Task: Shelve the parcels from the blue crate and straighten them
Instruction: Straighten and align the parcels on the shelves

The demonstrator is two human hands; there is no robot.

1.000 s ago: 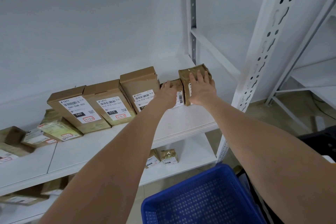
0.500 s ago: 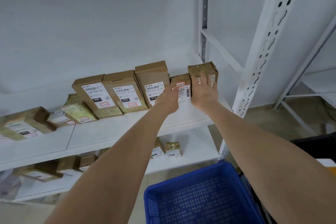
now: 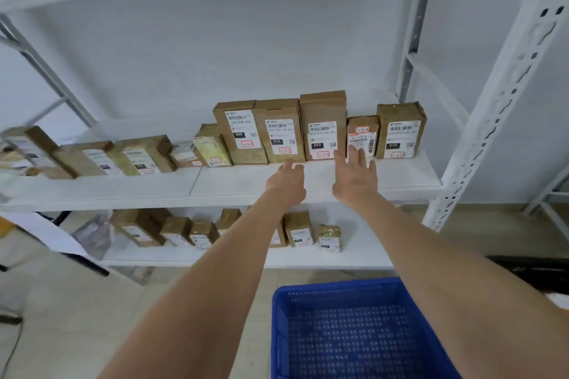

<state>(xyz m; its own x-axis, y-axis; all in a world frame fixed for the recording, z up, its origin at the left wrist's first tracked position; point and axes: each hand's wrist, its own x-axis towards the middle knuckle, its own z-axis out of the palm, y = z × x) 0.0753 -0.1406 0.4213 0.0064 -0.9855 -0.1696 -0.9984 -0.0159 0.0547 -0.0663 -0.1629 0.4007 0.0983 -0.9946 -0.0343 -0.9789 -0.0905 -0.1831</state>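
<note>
Parcels [image 3: 323, 120] stand upright in a row on the shelf [image 3: 403, 174]. Just before them, the right hand [image 3: 354, 178] spreads straight fingers and the left hand [image 3: 284, 183] is loosely curled; both hold nothing. The blue crate [image 3: 335, 285] sits below.

Bare left hand [image 3: 284, 184], bare right hand [image 3: 354, 177], bare forearms [image 3: 215, 271]

Left hand [image 3: 286, 182], right hand [image 3: 354, 177], both empty, shelved parcels [image 3: 322, 120], blue crate [image 3: 335, 285] below

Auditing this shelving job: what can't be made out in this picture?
Head view:
- Crate: near end cut off by the bottom edge.
- Lower-shelf parcel: mostly hidden behind the left forearm.
- Far-left parcels: blurred, labels unreadable.
- Fine label print: too small.
</note>
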